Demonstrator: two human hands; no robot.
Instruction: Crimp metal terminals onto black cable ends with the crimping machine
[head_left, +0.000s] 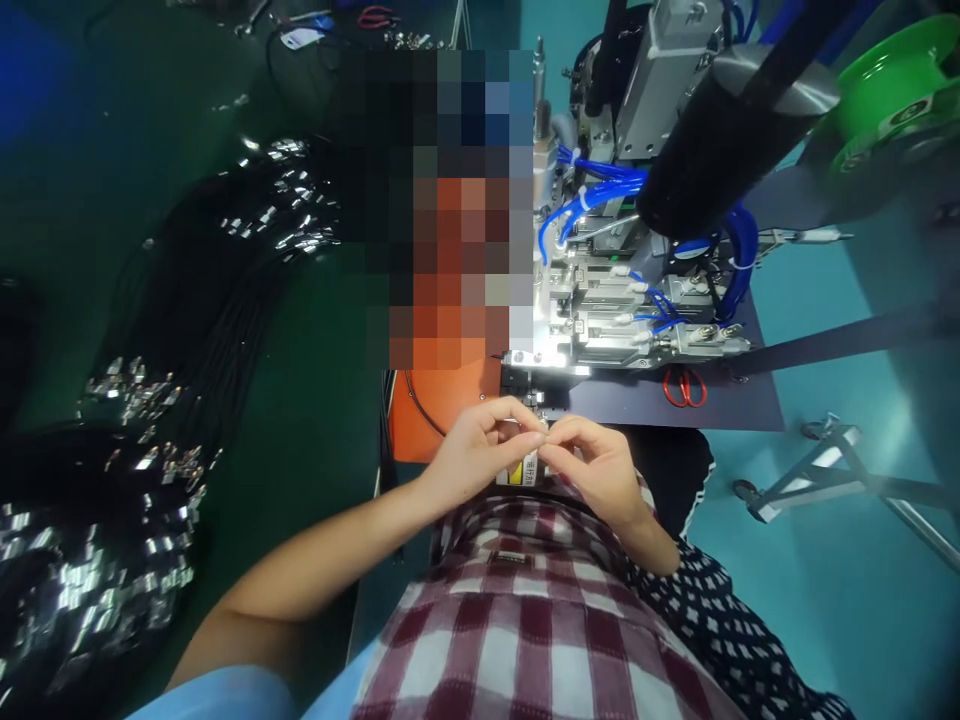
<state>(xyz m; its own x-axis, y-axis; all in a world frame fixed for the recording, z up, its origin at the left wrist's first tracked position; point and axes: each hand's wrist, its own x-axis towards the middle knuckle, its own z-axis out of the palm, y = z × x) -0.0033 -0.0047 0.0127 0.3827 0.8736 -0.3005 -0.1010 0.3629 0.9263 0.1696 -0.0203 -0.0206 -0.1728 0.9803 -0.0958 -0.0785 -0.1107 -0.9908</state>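
Observation:
My left hand [480, 440] and my right hand [600, 465] meet in front of my chest, fingertips close together. Thumb and forefinger of each hand are pinched; whatever lies between them is too small to make out. Just below the fingertips shows a label with yellow and white parts [521, 470]. A thin black cable [424, 405] lies on the orange surface [405, 430] and runs toward my left hand. Right beyond my fingers is the front of a metal machine [615, 340] with several cylinders and blue air hoses [615, 185].
Bundles of black cables with shiny metal ends [142, 390] cover the green table [300, 400] at left. Red-handled scissors [685, 387] rest on the machine's grey plate [727, 400]. A black cylinder [720, 140] and a green reel [892, 90] overhang at right. Part of the middle is pixelated.

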